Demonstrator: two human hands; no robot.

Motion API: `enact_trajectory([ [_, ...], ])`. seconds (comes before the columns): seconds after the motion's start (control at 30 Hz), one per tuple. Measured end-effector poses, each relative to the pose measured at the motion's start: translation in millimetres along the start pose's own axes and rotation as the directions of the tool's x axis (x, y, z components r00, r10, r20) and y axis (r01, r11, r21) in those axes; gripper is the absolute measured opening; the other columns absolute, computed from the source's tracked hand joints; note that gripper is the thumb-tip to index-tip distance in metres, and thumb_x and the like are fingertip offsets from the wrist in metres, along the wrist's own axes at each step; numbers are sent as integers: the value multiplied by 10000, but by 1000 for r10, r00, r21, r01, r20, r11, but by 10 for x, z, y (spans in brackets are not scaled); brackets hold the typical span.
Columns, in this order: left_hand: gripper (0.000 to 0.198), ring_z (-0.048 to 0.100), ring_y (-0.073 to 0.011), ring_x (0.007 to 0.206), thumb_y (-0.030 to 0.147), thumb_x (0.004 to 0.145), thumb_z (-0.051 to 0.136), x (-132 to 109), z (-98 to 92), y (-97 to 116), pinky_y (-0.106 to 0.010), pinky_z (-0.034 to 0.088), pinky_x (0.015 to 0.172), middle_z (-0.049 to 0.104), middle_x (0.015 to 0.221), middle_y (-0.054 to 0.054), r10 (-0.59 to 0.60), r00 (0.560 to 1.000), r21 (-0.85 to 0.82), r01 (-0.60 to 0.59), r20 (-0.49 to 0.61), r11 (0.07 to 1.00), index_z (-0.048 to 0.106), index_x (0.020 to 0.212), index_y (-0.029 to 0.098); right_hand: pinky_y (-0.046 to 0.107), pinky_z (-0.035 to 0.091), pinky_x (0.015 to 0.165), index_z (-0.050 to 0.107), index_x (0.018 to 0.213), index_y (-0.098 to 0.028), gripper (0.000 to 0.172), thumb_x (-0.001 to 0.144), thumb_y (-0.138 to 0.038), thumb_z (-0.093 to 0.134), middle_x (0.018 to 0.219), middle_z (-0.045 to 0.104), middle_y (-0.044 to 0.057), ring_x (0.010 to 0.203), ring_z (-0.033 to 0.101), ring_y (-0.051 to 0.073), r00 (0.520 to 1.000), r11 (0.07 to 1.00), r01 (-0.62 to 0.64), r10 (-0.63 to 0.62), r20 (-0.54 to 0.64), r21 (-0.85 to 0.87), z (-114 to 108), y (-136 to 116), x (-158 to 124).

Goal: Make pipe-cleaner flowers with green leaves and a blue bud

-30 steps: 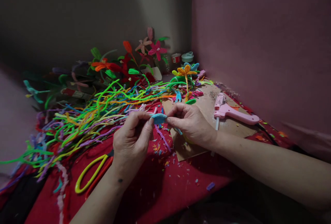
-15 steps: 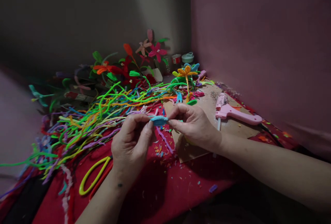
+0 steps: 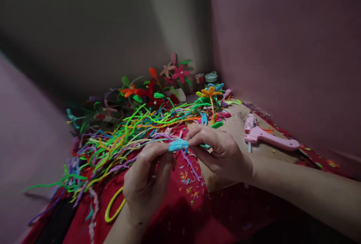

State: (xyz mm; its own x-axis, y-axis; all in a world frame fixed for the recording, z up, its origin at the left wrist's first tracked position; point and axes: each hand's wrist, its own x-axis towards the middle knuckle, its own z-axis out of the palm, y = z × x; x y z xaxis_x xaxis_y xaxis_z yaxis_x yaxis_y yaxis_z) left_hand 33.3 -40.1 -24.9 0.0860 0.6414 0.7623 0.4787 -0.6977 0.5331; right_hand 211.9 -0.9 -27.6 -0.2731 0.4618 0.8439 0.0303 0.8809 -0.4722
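The person is sitting over a red cloth spread in the corner of the room, and both hands are pinching one small thing between them: a short, fuzzy light-blue pipe-cleaner piece, held just above the cloth near its middle. The left hand is gripping the piece's near end between thumb and fingers, knuckles turned toward the camera, while the right hand is closing its fingertips on the other end, so the piece is bridging the two hands. Behind the hands a big tangle of loose pipe cleaners in green, orange, purple and blue is sprawling across the cloth toward the left. Farther back, against the wall, finished pipe-cleaner flowers are standing in a cluster, with an orange flower on its stem a little closer. Under the right wrist a sheet of brown cardboard is lying, and a pink glue gun is resting on it, well to the right of the hands. A yellow loop, partly hidden by the left forearm, is showing just left of it; I cannot tell what it belongs to. Small coloured clippings are littering the cloth below the hands.
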Motion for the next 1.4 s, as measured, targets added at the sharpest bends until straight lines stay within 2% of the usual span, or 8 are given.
enact_trajectory([
  [0.1,297,597,-109,640,48,794,560,5,-41,-13,-264,509,598,624,826,-9,63,998,2,-63,16,998,562,1024,236,303,486,710,513,802,-192,160,836,-55,438,787,597,49,769,573,139,999,999,36,-36,1,7,7,-23,84],
  [0.2,309,604,-116,682,36,783,566,10,-62,-56,-262,510,624,609,867,-11,40,999,28,-40,1,999,563,1014,241,302,483,706,524,803,-186,151,832,-60,446,787,605,54,772,576,142,999,1000,28,-28,15,3,49,22,98],
  [0.43,262,567,-98,604,45,771,569,14,-42,-116,-236,489,596,586,783,9,-40,998,82,35,53,996,570,963,224,283,471,647,534,756,-183,147,777,-41,500,733,604,33,686,559,133,991,991,-124,125,-41,41,137,158,-24],
  [0.67,331,622,-126,694,21,751,590,-10,-15,-69,-246,518,635,645,855,-16,87,995,109,-91,42,990,582,1006,232,286,484,677,542,856,-186,156,845,-60,452,811,622,56,750,572,137,1000,998,2,-1,8,-63,64,91,-80],
  [0.93,242,593,-92,599,81,829,515,-7,4,-17,-225,514,563,604,836,-5,-131,990,-171,137,42,976,544,1016,232,311,497,716,519,905,-181,159,836,-42,484,867,633,79,792,581,147,991,965,131,-135,-4,-226,-2,114,-89],
  [1.03,209,589,-98,641,91,832,521,53,-34,18,-222,505,576,591,847,-7,-170,984,-129,176,59,976,589,971,232,321,499,720,515,923,-192,174,831,-45,492,887,635,80,816,584,159,987,945,161,-158,32,-286,-35,132,-99],
  [1.17,180,594,-156,791,81,785,585,118,-80,30,-258,510,640,596,874,-32,-116,984,0,118,133,993,641,890,216,320,499,723,512,931,-193,191,822,-37,495,889,635,80,823,583,164,982,930,191,-179,67,-315,-59,142,-112],
  [1.4,227,573,-133,790,21,766,587,167,-95,1,-251,487,681,584,854,-20,8,981,109,-30,195,994,631,899,201,299,498,705,518,891,-181,154,837,-43,477,862,635,68,789,569,147,977,910,211,-206,53,-356,-50,155,-105],
])
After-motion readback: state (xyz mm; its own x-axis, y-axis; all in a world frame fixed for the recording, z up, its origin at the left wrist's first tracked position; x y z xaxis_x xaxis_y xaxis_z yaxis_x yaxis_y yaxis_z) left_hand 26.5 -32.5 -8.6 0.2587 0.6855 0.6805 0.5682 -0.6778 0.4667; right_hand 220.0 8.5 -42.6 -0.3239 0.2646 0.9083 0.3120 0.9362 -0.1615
